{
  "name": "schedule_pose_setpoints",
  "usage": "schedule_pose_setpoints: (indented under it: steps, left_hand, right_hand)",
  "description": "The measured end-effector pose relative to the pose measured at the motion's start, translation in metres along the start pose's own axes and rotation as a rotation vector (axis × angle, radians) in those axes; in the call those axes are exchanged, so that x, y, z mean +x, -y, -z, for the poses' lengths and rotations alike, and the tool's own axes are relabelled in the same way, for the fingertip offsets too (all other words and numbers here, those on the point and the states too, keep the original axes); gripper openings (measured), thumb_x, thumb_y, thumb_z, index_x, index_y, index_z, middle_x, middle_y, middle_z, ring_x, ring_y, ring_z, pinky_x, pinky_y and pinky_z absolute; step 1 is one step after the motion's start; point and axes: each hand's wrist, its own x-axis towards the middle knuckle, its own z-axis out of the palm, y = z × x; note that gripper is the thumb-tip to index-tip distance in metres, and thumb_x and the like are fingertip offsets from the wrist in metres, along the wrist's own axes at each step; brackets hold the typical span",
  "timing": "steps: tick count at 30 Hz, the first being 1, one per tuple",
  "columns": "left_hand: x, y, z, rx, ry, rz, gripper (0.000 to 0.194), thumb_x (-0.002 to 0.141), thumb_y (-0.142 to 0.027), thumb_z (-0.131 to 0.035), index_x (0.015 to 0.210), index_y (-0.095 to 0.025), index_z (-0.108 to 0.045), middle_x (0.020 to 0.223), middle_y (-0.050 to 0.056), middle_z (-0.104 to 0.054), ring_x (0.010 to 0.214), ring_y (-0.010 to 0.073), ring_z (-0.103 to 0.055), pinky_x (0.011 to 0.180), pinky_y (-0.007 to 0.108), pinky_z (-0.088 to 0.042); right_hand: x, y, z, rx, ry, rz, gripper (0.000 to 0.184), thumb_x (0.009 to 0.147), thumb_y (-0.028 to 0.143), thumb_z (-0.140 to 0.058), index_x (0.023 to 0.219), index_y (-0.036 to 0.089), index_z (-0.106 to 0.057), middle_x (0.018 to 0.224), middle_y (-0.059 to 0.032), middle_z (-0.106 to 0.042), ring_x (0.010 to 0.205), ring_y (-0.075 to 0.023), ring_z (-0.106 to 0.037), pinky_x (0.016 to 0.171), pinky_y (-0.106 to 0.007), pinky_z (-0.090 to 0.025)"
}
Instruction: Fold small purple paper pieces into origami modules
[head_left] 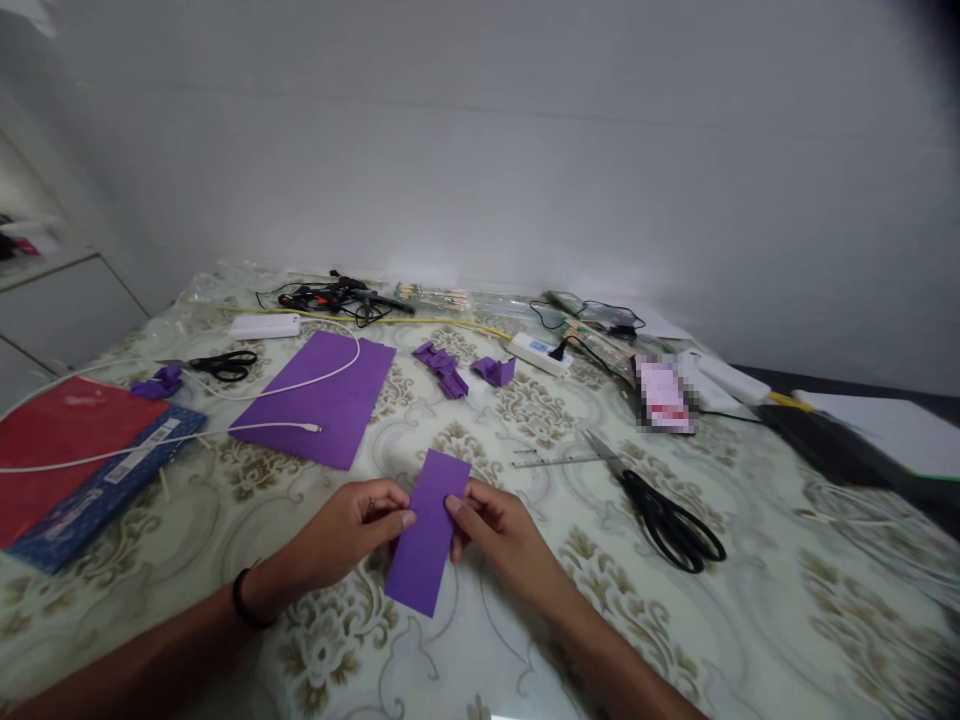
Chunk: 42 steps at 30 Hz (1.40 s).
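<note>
A flat purple paper strip (426,560) is held up between both hands, tilted slightly over the patterned tablecloth. My left hand (352,530) pinches its left edge, thumb in front. On the opposite edge my right hand (502,530) grips it with the thumb on the face and the fingers behind. Beyond the strip lie a folded purple paper bundle (441,370) and a smaller folded purple piece (495,371). Large purple sheets (319,395) rest to the left of them. Black-handled scissors (671,525) lie partly open to the right of my right hand.
Far left are a red and blue packet (112,485), a purple paper scrap (157,382) and smaller scissors (225,364). A white cable (262,428) crosses the sheets. Behind are tangled black cords (337,297) and a power strip (538,353). A phone (664,395) lies right.
</note>
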Motion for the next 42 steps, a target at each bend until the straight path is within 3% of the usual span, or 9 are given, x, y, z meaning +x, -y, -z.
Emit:
schedule_pose_setpoints:
  steps: [8, 15, 23, 29, 33, 36, 39, 42]
  left_hand:
    - [0.0, -0.001, 0.003, 0.077, -0.083, -0.054, 0.025, 0.092, -0.038, -0.069, 0.079, -0.017, -0.067, 0.068, -0.002, -0.065, 0.064, 0.0133, -0.056, 0.062, 0.024, -0.043]
    - [0.001, -0.007, 0.003, 0.047, -0.131, -0.118, 0.032, 0.094, -0.047, -0.065, 0.08, -0.018, -0.067, 0.068, -0.001, -0.064, 0.066, 0.0156, -0.059, 0.066, 0.026, -0.05]
    - [0.0, -0.006, 0.002, 0.038, -0.132, -0.128, 0.029, 0.095, -0.042, -0.067, 0.079, -0.018, -0.067, 0.068, -0.001, -0.064, 0.065, 0.0147, -0.058, 0.067, 0.026, -0.05]
    - [0.0, -0.004, 0.004, 0.02, -0.073, -0.131, 0.03, 0.096, -0.044, -0.064, 0.081, -0.018, -0.067, 0.072, 0.0, -0.065, 0.068, 0.0155, -0.06, 0.068, 0.027, -0.051]
    - [-0.001, -0.002, 0.003, 0.042, -0.031, -0.123, 0.029, 0.096, -0.042, -0.066, 0.08, -0.018, -0.068, 0.075, 0.002, -0.068, 0.072, 0.0169, -0.063, 0.071, 0.028, -0.053]
    - [-0.004, 0.002, -0.003, 0.07, -0.074, -0.132, 0.019, 0.097, -0.037, -0.066, 0.103, -0.019, -0.07, 0.097, 0.006, -0.075, 0.09, 0.0212, -0.07, 0.084, 0.033, -0.056]
    - [-0.011, 0.005, -0.012, 0.204, -0.196, -0.214, 0.049, 0.092, -0.037, -0.075, 0.136, -0.023, -0.058, 0.129, 0.012, -0.069, 0.105, 0.0263, -0.071, 0.097, 0.043, -0.057]
    - [-0.018, 0.005, -0.02, 0.44, -0.198, -0.333, 0.069, 0.087, -0.033, -0.082, 0.148, -0.026, -0.052, 0.15, 0.017, -0.059, 0.128, 0.0345, -0.064, 0.112, 0.053, -0.051]
  right_hand:
    - [-0.002, 0.006, 0.0, -0.012, 0.051, -0.008, 0.056, 0.096, 0.072, -0.063, 0.077, 0.019, -0.063, 0.06, 0.0006, -0.066, 0.056, -0.0145, -0.061, 0.064, -0.028, -0.048]
    - [-0.005, 0.011, -0.001, 0.039, 0.136, -0.018, 0.057, 0.098, 0.074, -0.058, 0.079, 0.02, -0.063, 0.062, -0.0002, -0.067, 0.055, -0.0155, -0.063, 0.063, -0.03, -0.053]
    - [-0.006, 0.009, -0.003, 0.051, 0.164, -0.017, 0.057, 0.098, 0.074, -0.057, 0.082, 0.02, -0.063, 0.064, -0.0009, -0.068, 0.057, -0.0158, -0.064, 0.064, -0.03, -0.055]
    - [-0.005, 0.005, -0.004, 0.026, 0.174, -0.013, 0.058, 0.101, 0.073, -0.052, 0.085, 0.018, -0.066, 0.066, -0.0015, -0.068, 0.057, -0.016, -0.065, 0.063, -0.03, -0.056]
    - [-0.004, 0.001, -0.005, -0.007, 0.157, 0.004, 0.05, 0.099, 0.067, -0.06, 0.093, 0.018, -0.07, 0.068, -0.0009, -0.069, 0.058, -0.0161, -0.065, 0.061, -0.029, -0.056]
    - [-0.003, 0.0, -0.008, -0.056, 0.095, 0.034, 0.033, 0.099, 0.052, -0.065, 0.096, 0.019, -0.072, 0.079, -0.0025, -0.075, 0.066, -0.0176, -0.068, 0.065, -0.03, -0.057]
    - [-0.003, 0.001, -0.012, -0.133, -0.011, 0.07, 0.016, 0.096, 0.035, -0.066, 0.103, 0.021, -0.073, 0.091, -0.0034, -0.079, 0.076, -0.0203, -0.071, 0.071, -0.032, -0.057]
    - [-0.005, 0.0, -0.017, -0.214, -0.107, 0.094, 0.017, 0.088, 0.023, -0.069, 0.106, 0.022, -0.07, 0.087, -0.003, -0.08, 0.074, -0.0213, -0.072, 0.07, -0.032, -0.056]
